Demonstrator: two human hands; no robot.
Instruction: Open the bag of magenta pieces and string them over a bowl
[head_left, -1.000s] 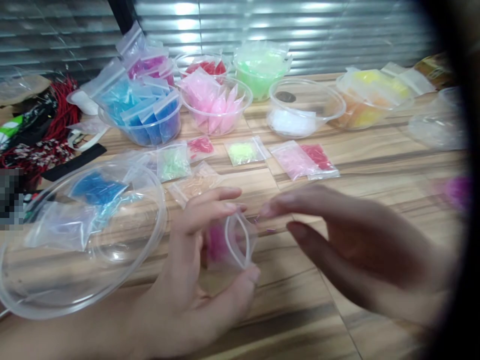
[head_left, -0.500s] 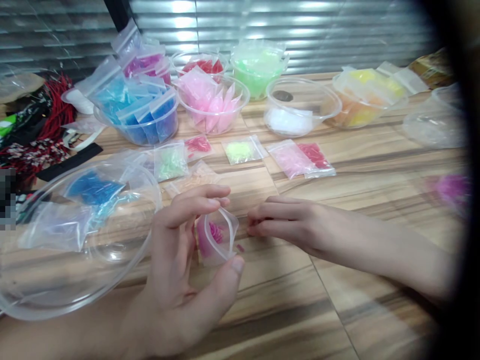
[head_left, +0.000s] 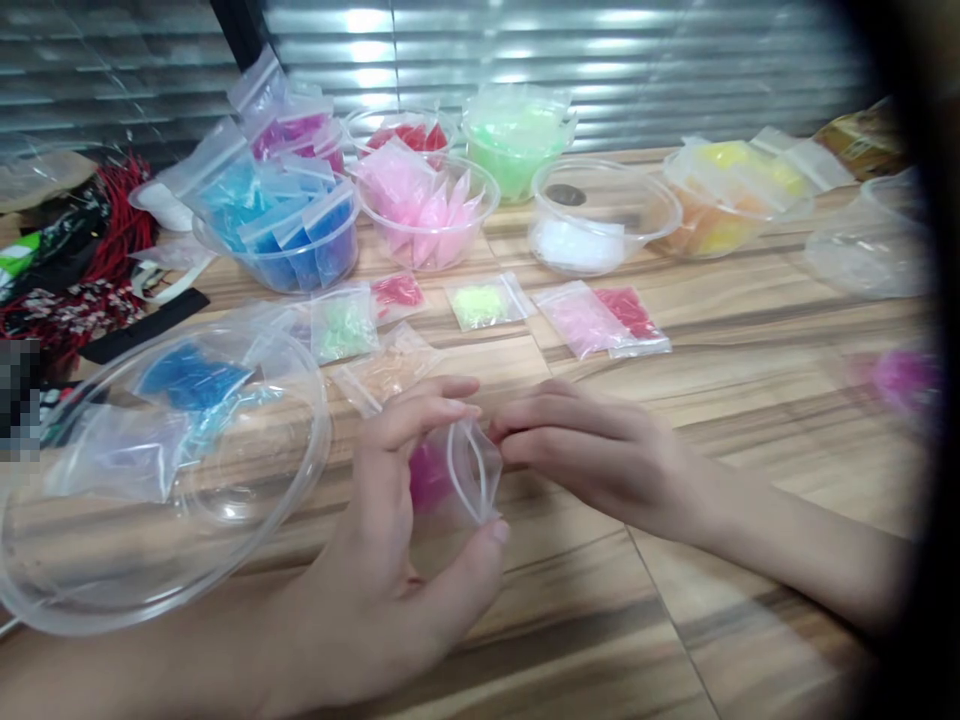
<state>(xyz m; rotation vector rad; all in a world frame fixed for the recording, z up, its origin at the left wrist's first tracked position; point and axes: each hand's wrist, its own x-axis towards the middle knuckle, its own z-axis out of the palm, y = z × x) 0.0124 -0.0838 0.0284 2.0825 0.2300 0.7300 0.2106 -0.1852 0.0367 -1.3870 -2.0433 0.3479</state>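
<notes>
Between its thumb and fingers, my left hand holds a small clear zip bag with magenta bits at its bottom. The bag's mouth is spread apart and faces right. Just right of that mouth is my right hand, fingers drawn together and fingertips against or very near the bag's edge. Whatever the fingertips pinch, if anything, is hidden. Behind my left hand lies a zip bag of pale orange bits on the table.
A large clear round tub with blue and pale bags stands at left. Small bags of green, yellow-green, and pink bits lie beyond. Tubs of blue, pink and orange-yellow bags line the back. Red cords heap at left.
My left hand has moved right with the bag, bringing its mouth up to my right fingertips. A small magenta bit that lay on the table by the bag is no longer visible.
</notes>
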